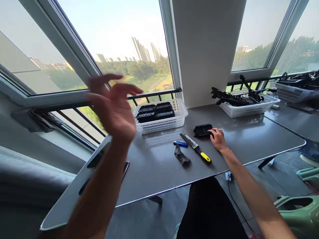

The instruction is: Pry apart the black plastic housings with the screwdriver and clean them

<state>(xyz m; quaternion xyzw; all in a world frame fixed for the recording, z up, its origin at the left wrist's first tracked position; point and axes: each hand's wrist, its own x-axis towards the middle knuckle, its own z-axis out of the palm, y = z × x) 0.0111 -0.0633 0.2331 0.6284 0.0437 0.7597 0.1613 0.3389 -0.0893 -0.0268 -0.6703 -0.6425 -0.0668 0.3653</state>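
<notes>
My left hand [113, 108] is raised in front of the window, slightly blurred. Its fingers are bent and spread, and nothing shows in it. Down on the grey table, my right hand [218, 139] has its fingers closed over the right end of a black plastic part with toothed edges [200, 130], which lies flat. Close to that part is a file with a black and yellow handle [203, 154], its blade pointing away from me. A blue lighter [180, 143] and a crumpled dark grey cloth [181, 156] lie left of the file.
A white basket [161, 126] holds several similar black parts by the window. Another white basket [245, 111] with black parts and cables stands at back right, a further basket [289, 93] beyond it. A phone [126, 168] lies partly behind my left forearm. Green stools [296, 212] stand lower right.
</notes>
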